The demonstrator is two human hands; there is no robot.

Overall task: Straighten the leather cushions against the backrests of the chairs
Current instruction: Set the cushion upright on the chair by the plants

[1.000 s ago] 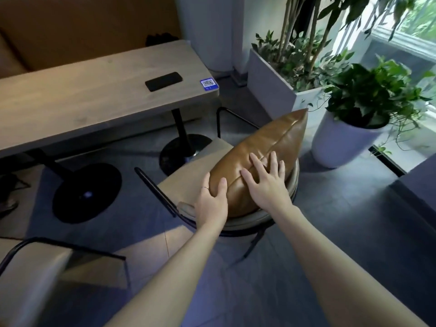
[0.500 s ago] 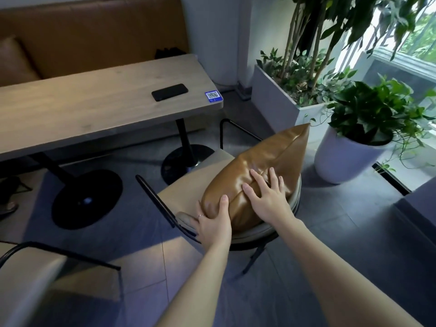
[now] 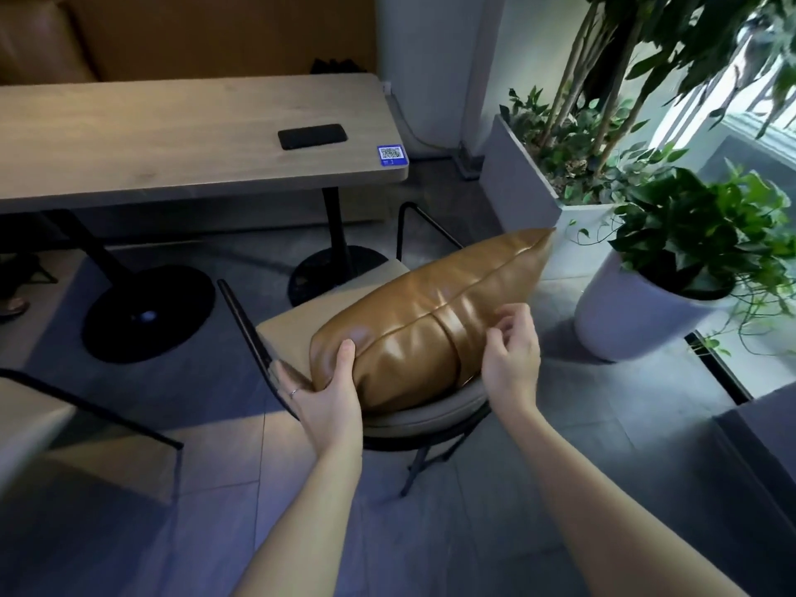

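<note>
Far right, a white round pot (image 3: 637, 321) and a grey planter box (image 3: 523, 183) hold leafy plants, near the table (image 3: 172, 135) bearing a dark phone (image 3: 312, 136). On the chair (image 3: 387, 417) lies the tan leather cushion (image 3: 430, 321) (glossy, seamed); the left hand (image 3: 327, 402) grips its near-left end, while the right hand (image 3: 512, 359) hovers beside it, fingers loosely curled and holding nothing.

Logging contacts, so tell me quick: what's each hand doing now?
Left hand: closed on the leather cushion corner.
Right hand: open, fingers curled, off the cushion.
</note>
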